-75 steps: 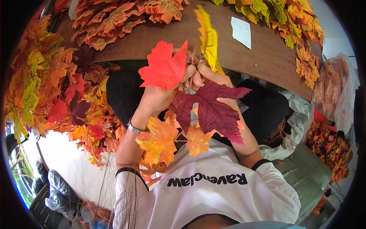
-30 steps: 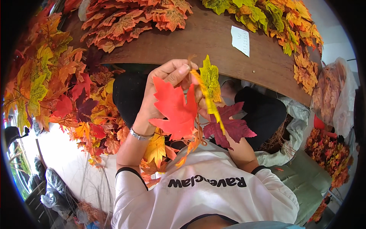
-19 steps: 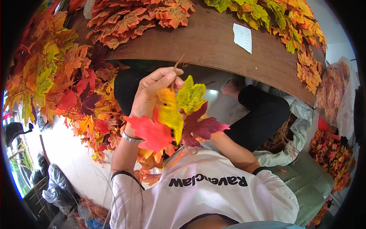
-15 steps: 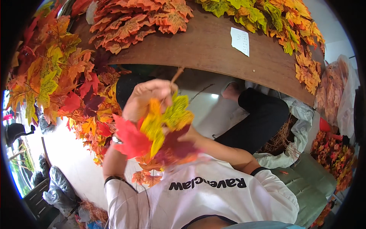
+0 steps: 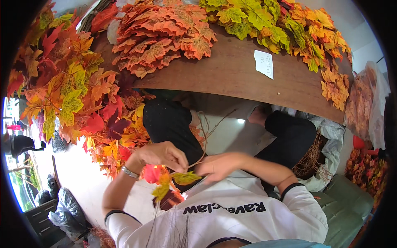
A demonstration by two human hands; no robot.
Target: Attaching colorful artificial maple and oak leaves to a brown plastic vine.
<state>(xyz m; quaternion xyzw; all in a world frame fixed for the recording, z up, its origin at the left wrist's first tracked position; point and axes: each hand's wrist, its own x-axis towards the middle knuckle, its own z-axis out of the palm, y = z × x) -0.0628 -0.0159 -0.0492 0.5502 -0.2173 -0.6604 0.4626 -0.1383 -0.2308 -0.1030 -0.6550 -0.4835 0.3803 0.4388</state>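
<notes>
In front of my shirt, my left hand pinches the thin brown stem of an artificial maple leaf spray. Its red, yellow-green and dark maroon leaves dangle below the fingers. The bare brown stem curves up past the hands toward my knees, where thin twigs fork off it. My right hand is beside the stem, level with the left one. Motion smears its fingers, so whether they grip the stem does not show.
A brown wooden table spans the far side, bearing stacked orange leaves, green-yellow leaves and a paper slip. Colourful leaf branches crowd the left. A sack of brown twigs stands right of my leg.
My left hand has come down and nearer my body with the leaf spray, which now hangs lower. My right hand has come out from behind the leaves to beside the stem.
</notes>
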